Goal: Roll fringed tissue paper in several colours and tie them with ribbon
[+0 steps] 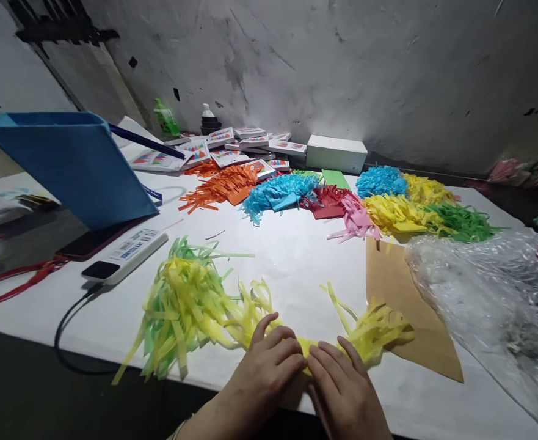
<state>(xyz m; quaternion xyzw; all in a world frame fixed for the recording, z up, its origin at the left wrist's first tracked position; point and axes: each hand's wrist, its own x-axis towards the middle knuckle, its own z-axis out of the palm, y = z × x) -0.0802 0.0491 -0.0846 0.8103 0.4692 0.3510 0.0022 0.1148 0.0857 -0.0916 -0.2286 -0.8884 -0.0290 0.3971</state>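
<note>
At the far left a blue fabric folder stands tilted on the white surface, with a white rectangular power bank and its black cable just in front of it. Nearer the front edge lies a loose bundle of yellow and green fringed paper strips, its strands fanning out to the left.

The left hand rests palm down at the front edge, its fingers bent and pressing on a yellow fringed paper strip. The right hand lies just beside it, its fingers touching the same strip at its middle, so the two hands meet over the paper. Both seem to pinch or flatten a fold there, though the paper under the fingertips is mostly hidden. The strip's long axis runs left to right along the front edge; its cut fringe spreads away to the right of the right hand, which is the nearer of the two to that free end.

The fringe overlaps a tan paper sheet, and right of that lies a crumpled clear plastic bag. Across the back sit heaps of orange, blue, red, pink, yellow and green fringed paper, small printed cardboard boxes and a white rectangular box.
</note>
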